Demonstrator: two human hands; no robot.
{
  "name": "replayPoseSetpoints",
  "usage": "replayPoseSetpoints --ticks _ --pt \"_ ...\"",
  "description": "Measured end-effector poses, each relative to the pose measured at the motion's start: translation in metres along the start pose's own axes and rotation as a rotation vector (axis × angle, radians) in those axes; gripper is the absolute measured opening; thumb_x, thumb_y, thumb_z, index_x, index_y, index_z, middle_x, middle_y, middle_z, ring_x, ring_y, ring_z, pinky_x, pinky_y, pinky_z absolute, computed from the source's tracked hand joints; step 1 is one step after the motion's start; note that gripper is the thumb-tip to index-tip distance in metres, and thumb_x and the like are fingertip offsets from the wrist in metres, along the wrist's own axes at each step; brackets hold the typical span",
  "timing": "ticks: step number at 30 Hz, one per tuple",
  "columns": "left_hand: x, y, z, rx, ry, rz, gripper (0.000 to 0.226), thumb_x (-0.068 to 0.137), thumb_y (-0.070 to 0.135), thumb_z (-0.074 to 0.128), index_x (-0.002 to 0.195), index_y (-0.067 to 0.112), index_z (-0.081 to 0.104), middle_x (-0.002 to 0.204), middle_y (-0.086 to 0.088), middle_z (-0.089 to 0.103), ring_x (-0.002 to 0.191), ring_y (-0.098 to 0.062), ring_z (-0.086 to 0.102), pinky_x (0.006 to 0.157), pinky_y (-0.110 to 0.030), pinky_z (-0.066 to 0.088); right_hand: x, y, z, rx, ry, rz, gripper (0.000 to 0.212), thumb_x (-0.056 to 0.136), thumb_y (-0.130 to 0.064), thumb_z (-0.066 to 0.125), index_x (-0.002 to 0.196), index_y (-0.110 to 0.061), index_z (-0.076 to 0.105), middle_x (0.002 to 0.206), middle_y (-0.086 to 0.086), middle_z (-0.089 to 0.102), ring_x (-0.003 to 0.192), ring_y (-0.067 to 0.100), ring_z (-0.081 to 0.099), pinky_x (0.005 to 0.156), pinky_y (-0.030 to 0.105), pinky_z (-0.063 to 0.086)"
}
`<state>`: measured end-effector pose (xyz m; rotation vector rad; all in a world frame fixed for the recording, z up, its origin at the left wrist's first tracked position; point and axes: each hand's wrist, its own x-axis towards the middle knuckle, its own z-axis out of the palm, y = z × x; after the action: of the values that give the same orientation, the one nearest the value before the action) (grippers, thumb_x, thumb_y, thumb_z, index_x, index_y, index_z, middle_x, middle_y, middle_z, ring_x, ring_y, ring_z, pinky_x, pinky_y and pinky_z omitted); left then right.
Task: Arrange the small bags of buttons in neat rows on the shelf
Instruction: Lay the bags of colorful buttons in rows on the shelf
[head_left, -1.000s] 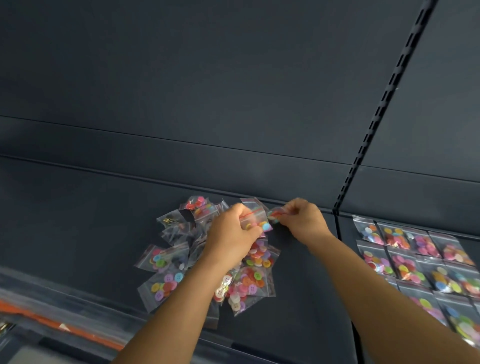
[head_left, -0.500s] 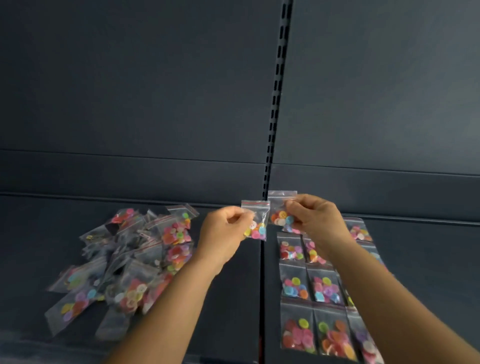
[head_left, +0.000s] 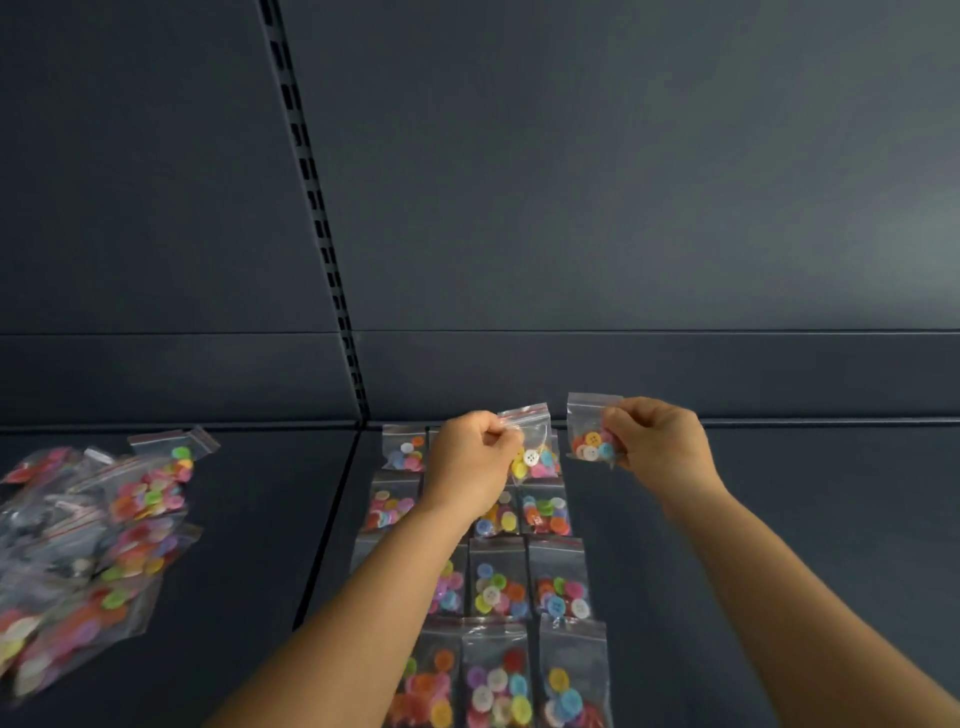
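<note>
Small clear zip bags of coloured buttons lie on a dark shelf (head_left: 779, 519). My left hand (head_left: 470, 462) pinches one bag (head_left: 532, 447) by its top corner, held above the back of the arranged rows (head_left: 498, 587). My right hand (head_left: 657, 441) grips a second bag (head_left: 589, 431) just right of the rows, near the shelf's back wall. The rows form a grid of several bags, partly hidden under my left forearm. A loose pile of bags (head_left: 93, 545) lies on the left shelf section.
A slotted upright (head_left: 317, 208) runs down the dark back panel and meets the seam (head_left: 332, 509) between the two shelf sections. Bare shelf stretches to the right of the grid.
Both hands lifted a bag each from the pile and carried them right, over the arranged rows. The hands have since moved apart, the right one to the grid's right side.
</note>
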<state>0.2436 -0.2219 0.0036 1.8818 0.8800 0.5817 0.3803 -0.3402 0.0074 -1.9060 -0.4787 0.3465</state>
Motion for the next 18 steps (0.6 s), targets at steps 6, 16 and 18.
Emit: replayPoseSetpoints --ticks 6,16,18 --pt "0.017 0.016 0.050 0.184 -0.034 0.039 0.013 0.091 0.021 0.057 0.089 0.011 0.064 0.084 -0.003 0.068 0.076 -0.019 0.063 0.063 -0.027 0.048 0.026 0.022 -0.027 -0.168 0.015 -0.005 0.019 0.089 -0.020 0.054 0.085 -0.010 0.070 0.076 0.012 0.069 0.064 0.020 0.057 0.059 0.033 0.048" --pt "0.031 0.022 0.093 0.609 -0.039 0.099 0.029 0.093 0.023 0.057 0.118 0.010 0.053 0.111 -0.010 0.062 0.101 -0.028 0.059 0.080 -0.037 0.050 0.048 0.042 -0.035 -0.444 -0.063 -0.040 0.024 0.090 -0.022 0.054 0.109 -0.013 0.064 0.098 0.006 0.069 0.090 0.025 0.062 0.068 0.028 0.045" --pt "0.028 0.022 0.093 0.687 -0.013 0.164 0.040 0.094 0.024 0.056 0.129 0.011 0.046 0.125 -0.007 0.052 0.115 -0.026 0.048 0.092 -0.035 0.045 0.047 0.045 -0.038 -0.545 -0.094 -0.087 0.038 0.090 -0.026 0.056 0.126 -0.017 0.054 0.118 0.006 0.059 0.104 0.025 0.057 0.076 0.028 0.042"
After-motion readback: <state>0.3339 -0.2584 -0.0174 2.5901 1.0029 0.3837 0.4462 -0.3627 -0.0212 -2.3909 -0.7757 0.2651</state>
